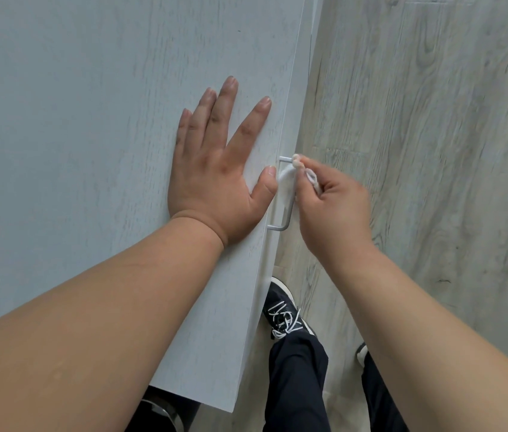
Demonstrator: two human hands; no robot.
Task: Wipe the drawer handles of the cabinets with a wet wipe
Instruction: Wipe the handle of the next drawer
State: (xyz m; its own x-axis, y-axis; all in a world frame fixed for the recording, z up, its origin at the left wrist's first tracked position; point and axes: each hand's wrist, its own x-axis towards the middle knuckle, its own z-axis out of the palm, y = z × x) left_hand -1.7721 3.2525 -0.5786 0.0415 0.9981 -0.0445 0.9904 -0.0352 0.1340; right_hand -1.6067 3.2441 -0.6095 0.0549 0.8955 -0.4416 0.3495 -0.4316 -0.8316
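From the head camera you look steeply down over a pale grey-white wood-grain cabinet top (75, 120), which fills the left and far part of the scene. Your left hand (215, 169) lies flat on it close to its right edge. The palm is down, the fingers are straight and spread toward the far side, and the thumb reaches out to the edge. It grips nothing.

Just over that edge, on the narrow cabinet front seen almost edge-on, a slim white metal bar handle (276, 227) stands out from the panel. Your right hand (330, 210) is on its right. The fingertips (296, 159) are curled and pinch a small crumpled white wet wipe (285, 179) against the far end of the handle, where the bar bends back to the panel. The wipe is bunched round that upper stretch of the bar, just beside your left thumb. The near end of the handle shows bare.

To the right runs a light grey-beige wood-grain plank floor (433, 151). Near you, below the cabinet edge, you stand in a black lace-up shoe with white laces (282, 316) and dark navy trousers (296, 385). The white toe of the other shoe (361, 350) peeks out beside your right forearm.
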